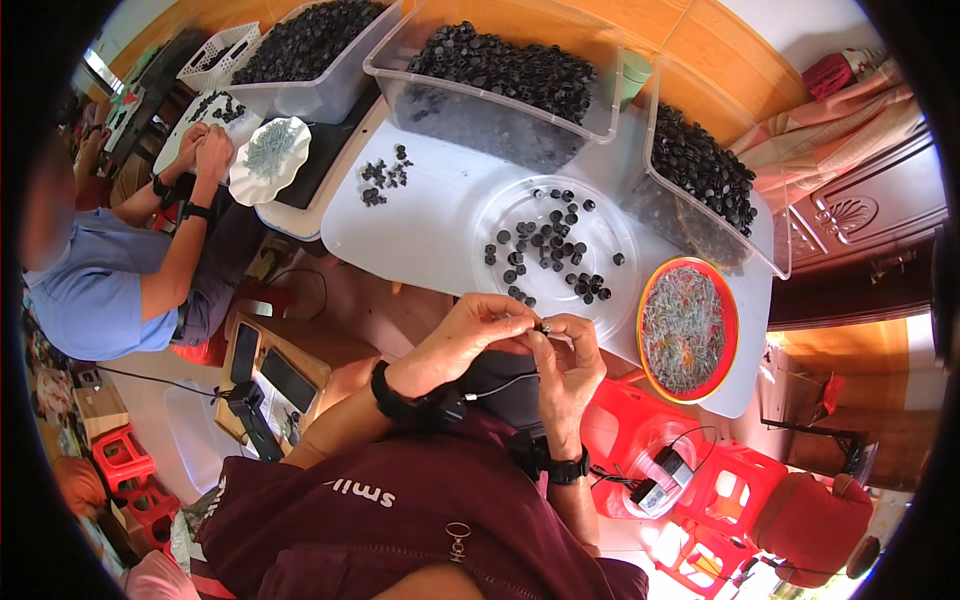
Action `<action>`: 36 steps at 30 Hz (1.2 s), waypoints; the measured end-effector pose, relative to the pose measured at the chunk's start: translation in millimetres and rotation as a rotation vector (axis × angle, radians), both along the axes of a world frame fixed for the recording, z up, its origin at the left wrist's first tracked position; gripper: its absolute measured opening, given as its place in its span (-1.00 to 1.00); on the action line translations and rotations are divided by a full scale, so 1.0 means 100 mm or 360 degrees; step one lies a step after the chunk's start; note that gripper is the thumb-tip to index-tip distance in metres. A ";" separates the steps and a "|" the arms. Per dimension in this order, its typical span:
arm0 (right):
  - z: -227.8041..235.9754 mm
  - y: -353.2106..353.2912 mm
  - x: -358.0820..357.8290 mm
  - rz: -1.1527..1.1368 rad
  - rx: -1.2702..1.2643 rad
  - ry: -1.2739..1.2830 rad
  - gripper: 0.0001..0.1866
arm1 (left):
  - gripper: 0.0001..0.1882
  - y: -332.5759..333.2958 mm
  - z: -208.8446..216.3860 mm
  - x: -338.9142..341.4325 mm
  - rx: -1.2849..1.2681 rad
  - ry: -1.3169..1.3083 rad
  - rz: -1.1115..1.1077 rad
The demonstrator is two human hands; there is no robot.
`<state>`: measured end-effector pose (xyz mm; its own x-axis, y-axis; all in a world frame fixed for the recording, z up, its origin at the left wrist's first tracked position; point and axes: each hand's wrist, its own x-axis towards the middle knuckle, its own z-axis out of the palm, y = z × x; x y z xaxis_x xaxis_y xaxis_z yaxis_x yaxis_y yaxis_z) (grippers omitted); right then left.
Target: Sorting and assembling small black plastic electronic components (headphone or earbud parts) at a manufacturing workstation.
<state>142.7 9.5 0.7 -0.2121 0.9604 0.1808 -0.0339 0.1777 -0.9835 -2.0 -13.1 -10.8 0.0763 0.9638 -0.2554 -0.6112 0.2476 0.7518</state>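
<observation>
My left hand (470, 330) and my right hand (566, 372) meet in front of my body, just off the table's near edge. Fingertips of both are pinched together on a small black part (541, 328), mostly covered by the fingers, so its exact kind does not show. Beyond them, a clear round tray (487, 208) on the table holds several small black round parts (552, 240) scattered about. To the right stands a red bowl (735, 340) with a yellow rim, filled with thin silvery pin-like pieces (684, 325).
The white table (350, 235) bears a little heap of black parts (383, 178). Clear bins (480, 100) of black pieces line its back. At left a co-worker (120, 270) handles parts beside a scalloped white plate (240, 185). Red stools (620, 430) stand at right.
</observation>
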 end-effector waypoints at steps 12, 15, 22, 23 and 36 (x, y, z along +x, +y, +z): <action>-0.09 -0.01 0.22 -0.0262 -0.0194 0.0166 -0.85 | -0.74 0.39 -0.22 -0.21 0.0730 0.2413 0.0365; -0.17 -0.12 0.20 -0.0222 -0.0264 0.0091 -0.84 | -0.74 0.39 -0.23 -0.18 0.0780 0.2491 0.0356; -0.30 -0.35 0.06 0.0067 -0.0145 -0.0067 -0.85 | -0.78 0.40 -0.34 -0.12 0.0779 0.2641 0.0452; -0.36 -0.38 0.05 0.0178 -0.0186 -0.0027 -0.85 | -0.78 0.40 -0.35 -0.10 0.0772 0.2668 0.0470; -1.51 -0.32 0.15 0.1801 -0.1039 -0.0237 -0.78 | -0.76 0.28 -0.44 0.00 0.0882 0.2686 0.0794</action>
<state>158.2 -22.5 -150.1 -0.9296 0.1407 -0.3407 0.2660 -0.3839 -0.8842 -2.3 14.8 -54.6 -0.1775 0.8038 0.5678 0.8571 -0.1572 0.4905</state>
